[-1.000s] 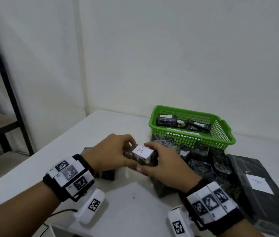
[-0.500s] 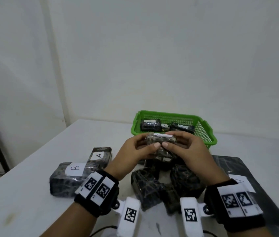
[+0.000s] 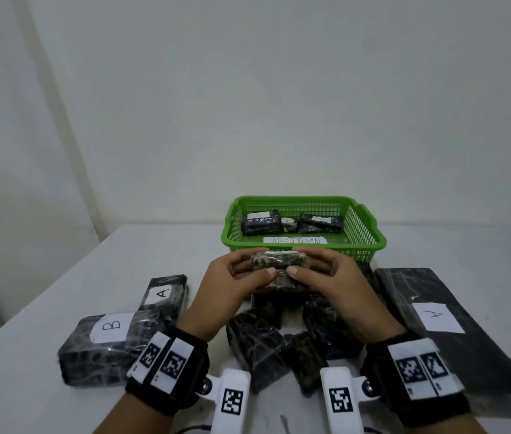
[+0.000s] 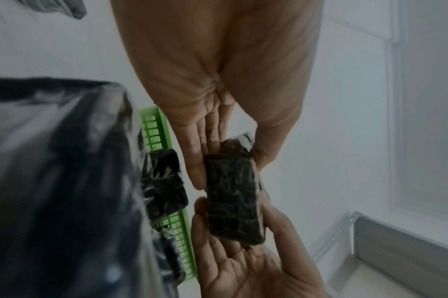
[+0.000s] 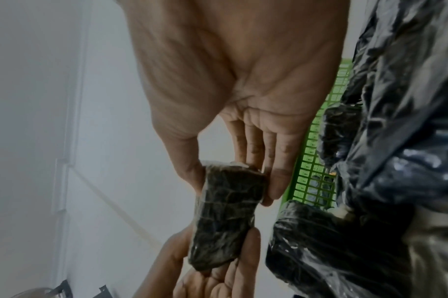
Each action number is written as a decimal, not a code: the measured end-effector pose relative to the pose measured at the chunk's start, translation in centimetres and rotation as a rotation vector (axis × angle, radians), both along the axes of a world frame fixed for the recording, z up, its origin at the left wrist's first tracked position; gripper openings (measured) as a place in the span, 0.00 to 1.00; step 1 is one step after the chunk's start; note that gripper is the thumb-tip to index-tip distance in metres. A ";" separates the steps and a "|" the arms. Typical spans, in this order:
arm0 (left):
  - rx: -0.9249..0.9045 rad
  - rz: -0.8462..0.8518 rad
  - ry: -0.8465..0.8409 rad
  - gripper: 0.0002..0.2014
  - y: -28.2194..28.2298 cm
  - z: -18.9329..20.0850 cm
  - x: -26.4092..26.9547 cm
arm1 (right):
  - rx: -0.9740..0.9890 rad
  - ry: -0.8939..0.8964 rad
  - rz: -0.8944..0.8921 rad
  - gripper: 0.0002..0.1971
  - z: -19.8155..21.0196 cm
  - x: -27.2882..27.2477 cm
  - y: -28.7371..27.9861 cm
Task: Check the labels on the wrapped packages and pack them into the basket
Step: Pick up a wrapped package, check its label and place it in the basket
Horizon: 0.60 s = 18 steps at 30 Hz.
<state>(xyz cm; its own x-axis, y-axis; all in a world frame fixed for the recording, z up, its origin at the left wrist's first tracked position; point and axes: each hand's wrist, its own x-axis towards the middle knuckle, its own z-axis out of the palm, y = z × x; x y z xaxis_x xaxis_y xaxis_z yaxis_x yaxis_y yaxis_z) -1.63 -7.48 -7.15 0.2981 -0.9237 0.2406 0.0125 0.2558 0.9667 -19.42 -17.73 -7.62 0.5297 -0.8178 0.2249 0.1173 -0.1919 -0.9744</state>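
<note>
Holding one small wrapped package [image 3: 280,270] between them, the left hand [image 3: 232,286] and the right hand [image 3: 334,285] grip it above the table [image 3: 29,308], just in front of the green basket [image 3: 370,236]. On each hand the thumb presses the near face and the fingers curl round the far side; both wrist views show the thumb and fingers closed on the package's ends. The package's white label faces up and away, so its letter cannot be read.

Nearest the person, loose dark wrapped packages [image 3: 260,349] lie in a cluster below the hands. To the left lies a package labelled B [image 3: 104,346], and touching its far end a package labelled A [image 3: 163,292]. To the right lies a long flat package labelled A [image 3: 454,327], well apart from the B package.

Farther back, the basket holds two dark wrapped packages [image 3: 262,222] and [image 3: 319,223], side by side with a small item between them. A white strip [image 3: 294,241] on the basket floor reads ABNORMAL. A plain white wall [image 3: 247,89] stands behind the table.
</note>
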 end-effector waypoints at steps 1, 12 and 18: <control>-0.007 -0.004 -0.001 0.18 0.1 0.0 0.0 | -0.028 0.014 0.004 0.18 0.2 0.2 0.0; -0.037 0.019 0.127 0.19 0.6 0.2 0.9 | -0.098 0.004 0.088 0.22 1.0 1.2 -0.5; -0.030 -0.043 0.077 0.20 0.7 0.1 0.4 | -0.121 -0.024 0.013 0.20 0.3 0.6 -0.1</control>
<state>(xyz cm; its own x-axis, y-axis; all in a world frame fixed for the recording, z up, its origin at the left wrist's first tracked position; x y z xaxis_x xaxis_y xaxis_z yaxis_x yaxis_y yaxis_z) -1.21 -6.76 -7.07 0.2772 -0.9287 0.2464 0.0976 0.2823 0.9544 -18.78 -17.79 -7.31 0.5334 -0.7772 0.3339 0.1432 -0.3061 -0.9412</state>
